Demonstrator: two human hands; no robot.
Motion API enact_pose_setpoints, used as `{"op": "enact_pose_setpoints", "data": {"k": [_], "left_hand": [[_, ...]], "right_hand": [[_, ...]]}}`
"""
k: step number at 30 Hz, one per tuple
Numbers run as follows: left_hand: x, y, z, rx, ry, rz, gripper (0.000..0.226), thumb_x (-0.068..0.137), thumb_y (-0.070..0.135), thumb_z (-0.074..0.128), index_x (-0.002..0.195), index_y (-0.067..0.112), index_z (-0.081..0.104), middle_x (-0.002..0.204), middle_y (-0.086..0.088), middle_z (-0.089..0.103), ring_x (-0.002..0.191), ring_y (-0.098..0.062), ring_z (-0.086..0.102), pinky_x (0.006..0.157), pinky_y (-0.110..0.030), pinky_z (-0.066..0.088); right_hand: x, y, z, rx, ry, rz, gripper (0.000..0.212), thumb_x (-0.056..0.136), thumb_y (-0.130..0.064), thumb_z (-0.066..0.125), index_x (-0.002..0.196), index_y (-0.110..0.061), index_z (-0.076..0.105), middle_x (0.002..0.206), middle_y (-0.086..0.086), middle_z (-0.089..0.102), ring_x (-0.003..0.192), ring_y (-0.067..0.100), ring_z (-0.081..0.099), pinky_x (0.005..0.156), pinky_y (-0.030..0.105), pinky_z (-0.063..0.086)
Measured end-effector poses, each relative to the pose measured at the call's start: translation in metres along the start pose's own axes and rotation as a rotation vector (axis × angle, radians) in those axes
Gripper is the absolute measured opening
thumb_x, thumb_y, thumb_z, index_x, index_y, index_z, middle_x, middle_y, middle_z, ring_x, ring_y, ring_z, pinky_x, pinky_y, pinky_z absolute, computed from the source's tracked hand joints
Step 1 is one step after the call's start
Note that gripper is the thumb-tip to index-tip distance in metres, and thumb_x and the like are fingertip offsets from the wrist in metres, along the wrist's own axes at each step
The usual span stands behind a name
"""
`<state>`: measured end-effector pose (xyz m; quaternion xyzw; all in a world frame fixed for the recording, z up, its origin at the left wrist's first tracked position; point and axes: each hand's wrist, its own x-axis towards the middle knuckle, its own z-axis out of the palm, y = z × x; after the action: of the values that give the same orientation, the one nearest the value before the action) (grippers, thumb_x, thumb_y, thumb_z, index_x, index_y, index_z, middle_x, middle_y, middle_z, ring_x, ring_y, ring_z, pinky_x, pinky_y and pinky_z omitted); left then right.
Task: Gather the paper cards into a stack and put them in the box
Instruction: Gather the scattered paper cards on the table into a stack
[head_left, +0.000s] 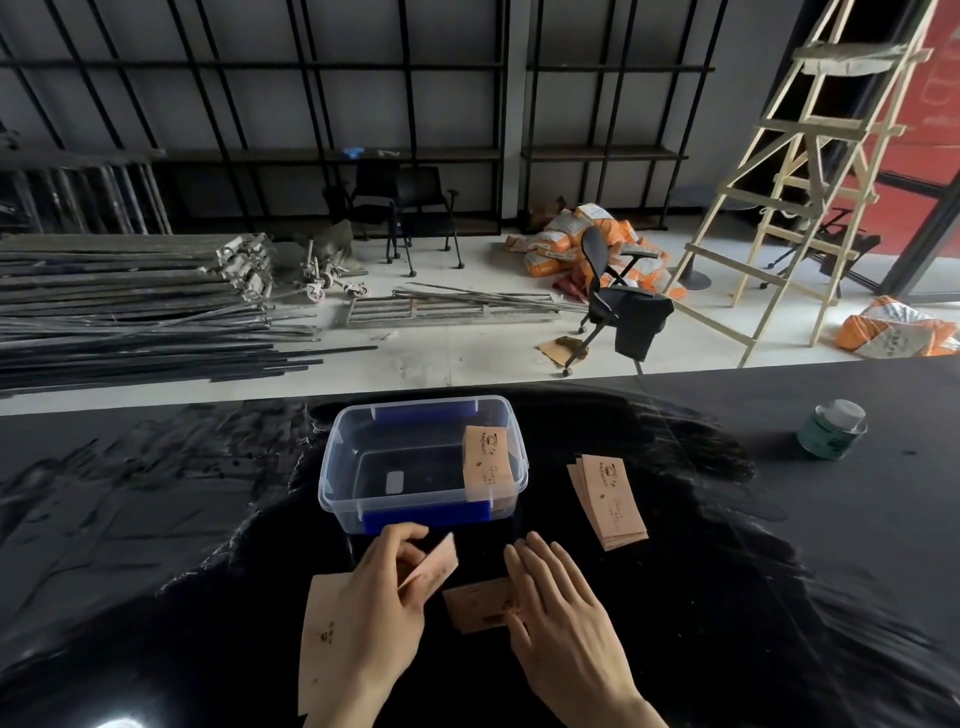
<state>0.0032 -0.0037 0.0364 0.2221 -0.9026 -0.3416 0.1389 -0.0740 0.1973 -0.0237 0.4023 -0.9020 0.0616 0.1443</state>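
A clear plastic box (332, 467) with blue latches stands open on the black table, with one tan paper card (487, 460) leaning against its right inner wall. My left hand (371, 613) pinches a lifted card (434, 566) just in front of the box. Beneath that hand lies another large tan card (322, 649). My right hand (561, 618) rests flat, fingers spread, on a few cards (480, 605) lying on the table. A small fanned stack of cards (610, 499) lies to the right of the box.
A green tin with a white lid (831, 428) stands at the table's far right. The table top (156, 493) is glossy black. Beyond its far edge are an office chair (618, 296), metal bars, sacks and a wooden ladder (810, 171) on the floor.
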Motion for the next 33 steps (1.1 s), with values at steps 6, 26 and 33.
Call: {"op": "enact_pose_setpoints", "data": {"k": [6, 26, 33], "left_hand": [[0.005, 0.021, 0.016, -0.194, -0.218, 0.121, 0.037, 0.094, 0.003, 0.061, 0.106, 0.038, 0.064, 0.092, 0.019, 0.077, 0.093, 0.007, 0.071, 0.084, -0.019, 0.061], [-0.017, -0.052, -0.021, 0.162, 0.120, -0.318, 0.070, 0.080, 0.024, 0.080, 0.138, 0.038, 0.042, 0.130, 0.006, 0.055, 0.107, -0.019, 0.066, 0.081, -0.031, 0.052], [0.002, -0.022, -0.027, -0.037, -0.023, 0.047, 0.038, 0.092, 0.011, 0.068, 0.114, 0.040, 0.058, 0.110, 0.021, 0.072, 0.097, 0.002, 0.070, 0.086, -0.027, 0.061]], "right_hand": [[0.000, -0.007, 0.001, 0.110, 0.039, 0.067, 0.081, 0.089, -0.027, 0.070, 0.156, -0.001, 0.033, 0.164, 0.018, 0.034, 0.153, 0.030, 0.027, 0.120, 0.042, 0.020], [0.026, -0.039, 0.009, 0.068, -0.097, -0.093, 0.065, 0.093, -0.031, 0.048, 0.153, -0.008, 0.039, 0.147, 0.012, 0.058, 0.143, 0.030, 0.047, 0.119, 0.047, 0.018], [0.028, -0.050, 0.004, 0.112, -0.047, -0.100, 0.066, 0.096, -0.030, 0.045, 0.155, -0.004, 0.034, 0.156, 0.015, 0.049, 0.147, 0.030, 0.041, 0.119, 0.045, 0.020]]}}
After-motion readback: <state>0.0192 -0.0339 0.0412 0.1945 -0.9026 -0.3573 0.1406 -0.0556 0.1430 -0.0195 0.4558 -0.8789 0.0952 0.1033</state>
